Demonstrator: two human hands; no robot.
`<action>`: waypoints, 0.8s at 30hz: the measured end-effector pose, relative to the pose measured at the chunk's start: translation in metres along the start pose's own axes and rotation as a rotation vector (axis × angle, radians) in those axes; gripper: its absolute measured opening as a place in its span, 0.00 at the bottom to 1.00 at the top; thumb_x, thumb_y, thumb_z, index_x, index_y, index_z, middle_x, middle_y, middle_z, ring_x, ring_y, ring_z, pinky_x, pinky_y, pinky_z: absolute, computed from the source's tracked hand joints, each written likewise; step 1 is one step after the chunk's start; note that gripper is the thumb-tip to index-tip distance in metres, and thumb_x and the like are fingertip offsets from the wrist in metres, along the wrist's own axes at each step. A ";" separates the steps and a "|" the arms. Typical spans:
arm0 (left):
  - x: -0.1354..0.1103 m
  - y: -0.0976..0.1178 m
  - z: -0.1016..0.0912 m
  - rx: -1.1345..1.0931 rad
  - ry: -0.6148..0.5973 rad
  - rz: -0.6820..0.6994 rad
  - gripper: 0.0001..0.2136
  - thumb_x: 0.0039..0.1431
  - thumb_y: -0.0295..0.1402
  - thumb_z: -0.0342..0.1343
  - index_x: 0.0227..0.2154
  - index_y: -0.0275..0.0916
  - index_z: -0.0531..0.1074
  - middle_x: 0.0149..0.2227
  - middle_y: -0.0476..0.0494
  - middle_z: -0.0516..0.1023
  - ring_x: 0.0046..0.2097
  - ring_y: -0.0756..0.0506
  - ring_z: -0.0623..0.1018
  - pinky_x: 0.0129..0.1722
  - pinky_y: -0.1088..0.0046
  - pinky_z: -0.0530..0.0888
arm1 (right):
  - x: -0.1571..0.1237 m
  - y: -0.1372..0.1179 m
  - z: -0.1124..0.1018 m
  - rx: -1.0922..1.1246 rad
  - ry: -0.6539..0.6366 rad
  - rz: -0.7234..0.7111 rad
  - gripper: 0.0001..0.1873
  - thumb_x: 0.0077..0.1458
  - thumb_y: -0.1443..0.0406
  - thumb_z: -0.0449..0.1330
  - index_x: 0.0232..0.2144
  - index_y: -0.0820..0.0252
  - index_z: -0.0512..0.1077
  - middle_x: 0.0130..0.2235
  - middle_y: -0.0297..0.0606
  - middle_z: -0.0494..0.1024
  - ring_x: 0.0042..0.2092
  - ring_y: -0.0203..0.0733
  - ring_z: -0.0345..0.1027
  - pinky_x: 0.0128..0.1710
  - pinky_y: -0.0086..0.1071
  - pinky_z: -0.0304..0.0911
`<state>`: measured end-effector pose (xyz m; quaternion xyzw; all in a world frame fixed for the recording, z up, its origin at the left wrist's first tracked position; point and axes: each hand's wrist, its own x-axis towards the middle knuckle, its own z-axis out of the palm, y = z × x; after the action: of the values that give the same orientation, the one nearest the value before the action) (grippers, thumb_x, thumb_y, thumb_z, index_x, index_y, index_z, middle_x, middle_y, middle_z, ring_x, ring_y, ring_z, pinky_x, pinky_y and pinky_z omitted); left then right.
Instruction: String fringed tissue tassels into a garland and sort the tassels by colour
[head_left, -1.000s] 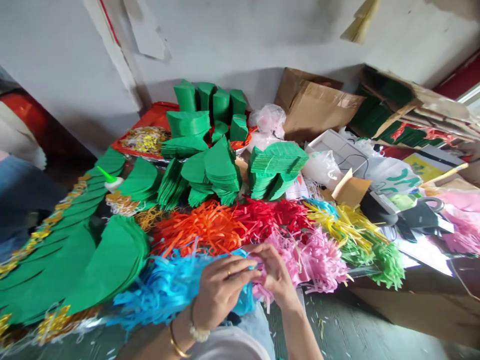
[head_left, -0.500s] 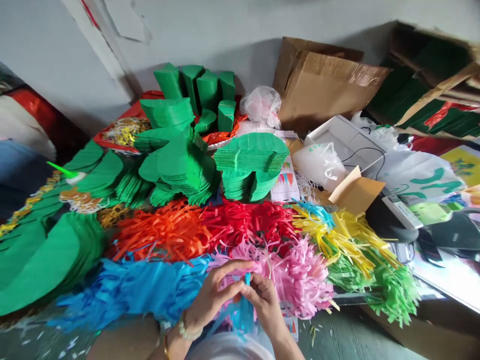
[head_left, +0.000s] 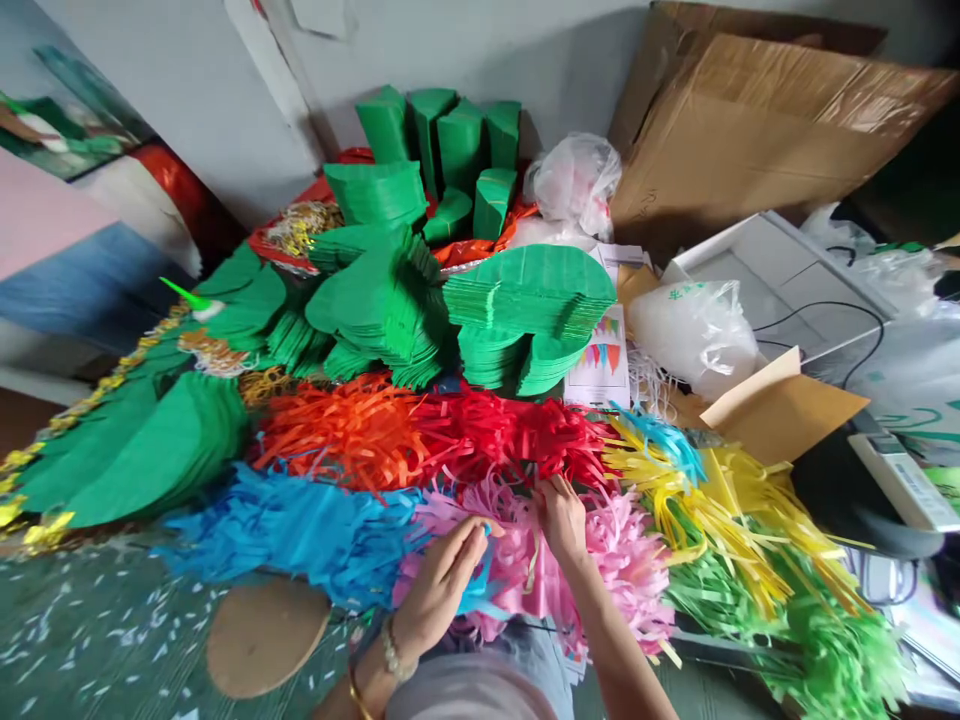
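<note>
grey plastered wall [head_left: 187, 70] behind — daylight, brown cardboard [head_left: 765, 120] leaning right.

Green paper stacks [head_left: 382, 310] sit behind orange fringe [head_left: 337, 435], with a cardboard box [head_left: 750, 130] to their right

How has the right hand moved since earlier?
Yes: right hand left the left hand and its blue strip, reaching forward over the pink fringe to the red fringe.

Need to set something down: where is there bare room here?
Only the lower-left surface, dotted with paper scraps, bordered by blue fringe, green half-circles and a brown cardboard oval. Elsewhere fringe piles, green stacks, boxes and bags crowd everything.
</note>
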<state>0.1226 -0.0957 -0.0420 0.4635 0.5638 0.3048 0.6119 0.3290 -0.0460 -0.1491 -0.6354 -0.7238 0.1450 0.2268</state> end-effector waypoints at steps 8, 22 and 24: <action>0.002 0.000 -0.017 0.168 -0.019 0.138 0.13 0.69 0.42 0.40 0.32 0.41 0.61 0.24 0.54 0.62 0.27 0.51 0.64 0.31 0.76 0.64 | 0.004 -0.004 0.001 -0.053 0.003 -0.112 0.06 0.52 0.67 0.55 0.26 0.59 0.72 0.31 0.40 0.73 0.34 0.43 0.67 0.30 0.30 0.60; -0.015 0.014 -0.024 0.225 0.034 0.334 0.07 0.67 0.36 0.45 0.37 0.41 0.64 0.31 0.49 0.73 0.31 0.50 0.73 0.33 0.76 0.70 | -0.026 -0.134 -0.071 0.971 0.018 0.301 0.12 0.55 0.58 0.62 0.26 0.60 0.73 0.26 0.32 0.69 0.27 0.33 0.61 0.26 0.26 0.57; -0.016 0.015 -0.024 0.221 0.050 0.356 0.06 0.66 0.36 0.47 0.37 0.41 0.65 0.32 0.48 0.74 0.32 0.50 0.74 0.34 0.76 0.70 | -0.030 -0.138 -0.069 1.017 0.042 0.343 0.11 0.54 0.59 0.63 0.26 0.60 0.74 0.25 0.32 0.69 0.26 0.33 0.60 0.26 0.26 0.57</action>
<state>0.0984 -0.0991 -0.0197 0.6125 0.5179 0.3559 0.4796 0.2492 -0.1017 -0.0263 -0.5572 -0.4435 0.4994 0.4934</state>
